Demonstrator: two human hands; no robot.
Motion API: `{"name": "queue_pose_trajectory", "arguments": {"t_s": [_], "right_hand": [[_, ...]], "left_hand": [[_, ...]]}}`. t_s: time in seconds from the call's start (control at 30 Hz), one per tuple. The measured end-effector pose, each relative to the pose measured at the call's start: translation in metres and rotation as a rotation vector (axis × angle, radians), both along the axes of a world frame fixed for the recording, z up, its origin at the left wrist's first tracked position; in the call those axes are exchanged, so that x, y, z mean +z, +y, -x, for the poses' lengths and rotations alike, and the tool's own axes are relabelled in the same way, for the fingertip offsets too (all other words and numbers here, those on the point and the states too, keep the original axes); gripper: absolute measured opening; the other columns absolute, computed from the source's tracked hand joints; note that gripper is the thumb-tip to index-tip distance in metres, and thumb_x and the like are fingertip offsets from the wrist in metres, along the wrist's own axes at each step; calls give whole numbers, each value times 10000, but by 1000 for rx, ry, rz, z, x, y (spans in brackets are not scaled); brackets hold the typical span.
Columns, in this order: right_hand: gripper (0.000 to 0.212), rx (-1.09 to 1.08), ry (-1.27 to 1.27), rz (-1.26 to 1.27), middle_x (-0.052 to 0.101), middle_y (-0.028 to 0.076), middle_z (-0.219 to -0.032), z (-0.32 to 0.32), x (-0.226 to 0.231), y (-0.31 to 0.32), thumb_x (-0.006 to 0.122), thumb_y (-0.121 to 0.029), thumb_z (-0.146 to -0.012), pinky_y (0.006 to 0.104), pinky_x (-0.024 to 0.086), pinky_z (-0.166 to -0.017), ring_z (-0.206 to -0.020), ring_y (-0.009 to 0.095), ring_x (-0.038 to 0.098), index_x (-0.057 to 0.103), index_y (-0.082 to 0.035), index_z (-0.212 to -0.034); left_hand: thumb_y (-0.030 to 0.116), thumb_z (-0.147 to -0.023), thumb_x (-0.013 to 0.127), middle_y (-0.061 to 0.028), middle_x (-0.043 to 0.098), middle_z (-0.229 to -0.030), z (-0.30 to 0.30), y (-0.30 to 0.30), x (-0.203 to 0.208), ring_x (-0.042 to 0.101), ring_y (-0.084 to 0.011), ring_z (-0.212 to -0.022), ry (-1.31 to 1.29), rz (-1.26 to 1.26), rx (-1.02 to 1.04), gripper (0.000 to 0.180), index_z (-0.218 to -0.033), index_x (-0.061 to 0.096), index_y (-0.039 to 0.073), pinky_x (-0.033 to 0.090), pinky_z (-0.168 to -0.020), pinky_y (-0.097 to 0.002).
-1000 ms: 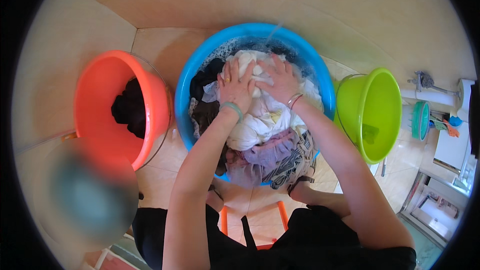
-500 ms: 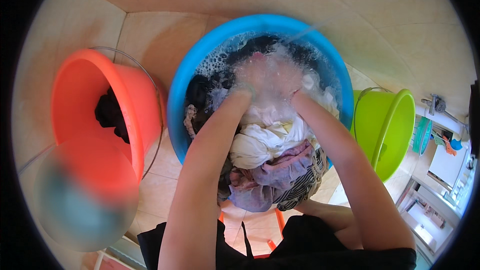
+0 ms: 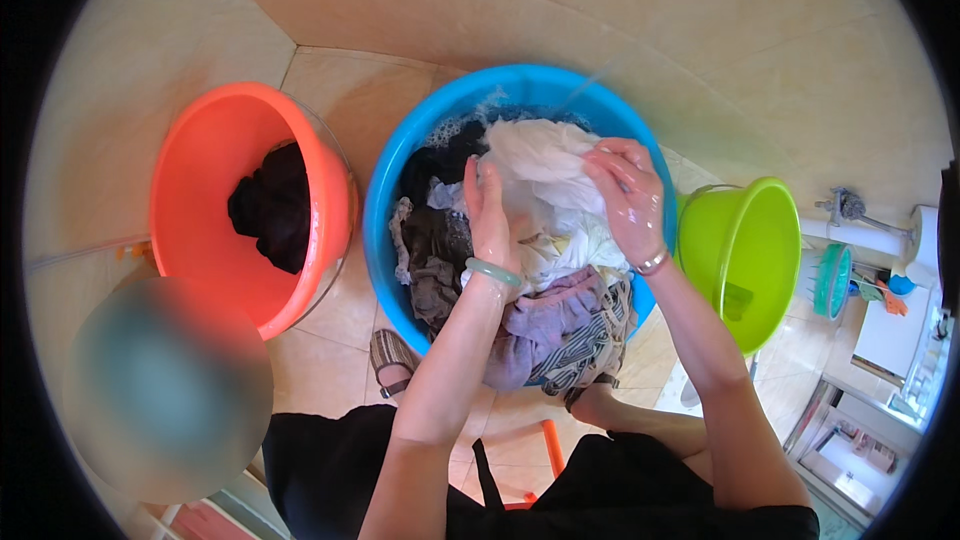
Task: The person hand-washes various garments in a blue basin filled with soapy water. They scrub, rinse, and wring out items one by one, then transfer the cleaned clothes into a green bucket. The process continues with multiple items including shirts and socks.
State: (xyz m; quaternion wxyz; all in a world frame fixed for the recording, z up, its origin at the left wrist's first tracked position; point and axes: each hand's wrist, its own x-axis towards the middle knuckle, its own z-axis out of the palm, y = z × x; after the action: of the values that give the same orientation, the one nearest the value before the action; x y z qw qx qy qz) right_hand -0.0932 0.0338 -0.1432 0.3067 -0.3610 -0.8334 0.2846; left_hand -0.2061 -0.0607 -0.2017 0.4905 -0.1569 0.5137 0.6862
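Over a round blue plastic tub (image 3: pixel 520 82), holds both hands well apart, palms turned roughly toward each other, wet skin shining. Points the straight fingers of the left hand (image 3: pixel 487 215) away from the body, free of any grip, just beside a loose bundle of wet white cloth (image 3: pixel 545 152). Curves the fingers of the right hand (image 3: pixel 632 198) against the bundle's right edge; cannot tell whether clamped on it or merely touching.

Has the white bundle inside the tub, between the hands and spreading toward the near side. Shows dark brown cloth (image 3: pixel 432 270) to the left of it, and mauve cloth (image 3: pixel 555 312) nearer the body, beside black-and-white striped fabric (image 3: pixel 580 345) at the near rim. Shows white foam (image 3: pixel 447 130) along the far left of the tub.

Wears a pale green bangle (image 3: pixel 493 272) on the left wrist. To the tub's left, shows an orange plastic bucket (image 3: pixel 330 210) with black cloth (image 3: pixel 275 205) inside; to its right, a lime-green plastic bucket (image 3: pixel 708 258).
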Motion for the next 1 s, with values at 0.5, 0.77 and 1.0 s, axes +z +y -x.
{"name": "queue_pose_trajectory", "arguments": {"t_s": [0.5,0.77,1.0], "right_hand": [[625,177,-553,-180,433,24,-1360,3,-20,-109,786,-429,-627,467,376,-937,-1229,357,364,614,-349,-1222],[330,121,-484,-133,553,37,-997,48,-71,-73,779,-315,-651,421,481,-736,-967,278,540,654,-194,-932],[319,36,-684,-21,604,104,-946,75,-108,-18,640,-435,-784,467,519,-711,-925,314,612,653,-145,-918]], "left_hand": [[541,-969,415,-95,585,-1250,-36,1,-86,580,-258,-1106,-677,-935,71,530,-1286,510,127,489,-941,-402],[501,-979,419,-85,587,-1260,-47,9,-142,585,-248,-1107,-540,-727,242,490,-1270,523,120,493,-938,-394],[466,-989,423,-77,588,-1268,-47,21,-129,590,-239,-1107,-507,-429,306,456,-1257,533,114,497,-935,-387]]}}
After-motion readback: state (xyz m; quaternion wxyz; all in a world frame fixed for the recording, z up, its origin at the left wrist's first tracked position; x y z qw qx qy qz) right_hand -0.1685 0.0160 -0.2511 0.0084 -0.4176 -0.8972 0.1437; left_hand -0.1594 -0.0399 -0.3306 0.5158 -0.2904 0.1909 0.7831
